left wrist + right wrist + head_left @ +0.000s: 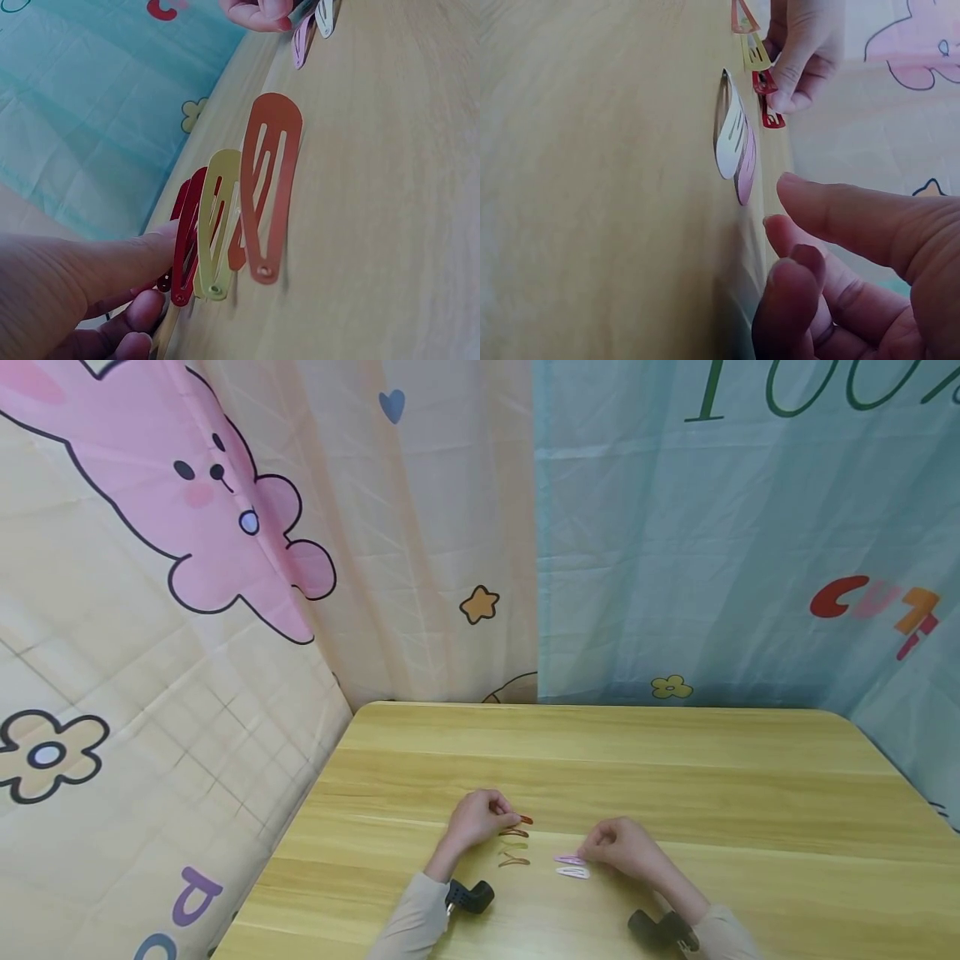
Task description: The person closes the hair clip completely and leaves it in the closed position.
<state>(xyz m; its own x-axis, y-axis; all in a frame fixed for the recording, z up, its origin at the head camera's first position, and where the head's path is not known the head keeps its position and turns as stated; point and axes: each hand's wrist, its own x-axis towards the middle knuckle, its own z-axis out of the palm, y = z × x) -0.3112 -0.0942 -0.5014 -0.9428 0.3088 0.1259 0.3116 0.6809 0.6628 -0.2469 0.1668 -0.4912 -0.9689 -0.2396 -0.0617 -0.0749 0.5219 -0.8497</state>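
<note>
Snap hair clips lie on the table in two groups. My left hand is at the far end of the left column, thumb and fingertips pinching the farthest dark red hair clip. Nearer in that column are another red clip, a yellow clip and an orange-brown clip. To the right, a pink clip lies beside a white clip. My right hand is near the pink clip; in the right wrist view its thumb and fingers stand slightly apart with nothing visible between them.
The wooden table spreads around both hands. Printed curtains hang behind its far edge and along the left side. A dark wrist camera sits at the left wrist, another camera at the right.
</note>
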